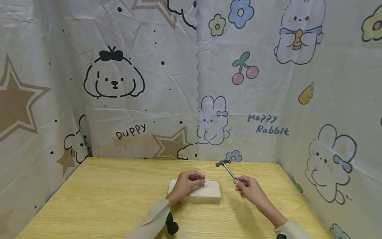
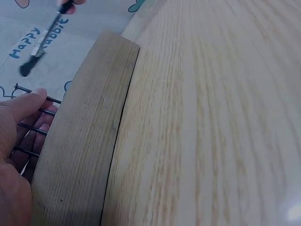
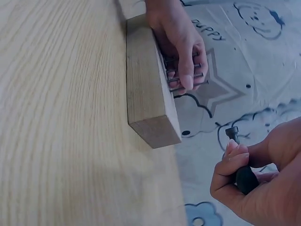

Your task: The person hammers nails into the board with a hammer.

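Observation:
A pale wooden block (image 1: 209, 192) lies flat on the table, with several nails (image 2: 32, 128) standing up from its top face. My left hand (image 1: 185, 186) is over the block's top and pinches one nail (image 2: 54, 100) between thumb and fingers; its head sticks out past the thumb. To the right of the block, my right hand (image 1: 250, 190) is raised and grips a small claw hammer (image 1: 229, 171) by its dark handle (image 3: 246, 180). The hammer's head (image 1: 222, 163) is up in the air, apart from the nails. How deep each nail sits cannot be seen.
The yellow wood-grain table (image 1: 104, 196) reaches out on both sides of the block. Printed cloth (image 1: 167, 109) with puppies, rabbits and stars hangs behind the table and along both sides.

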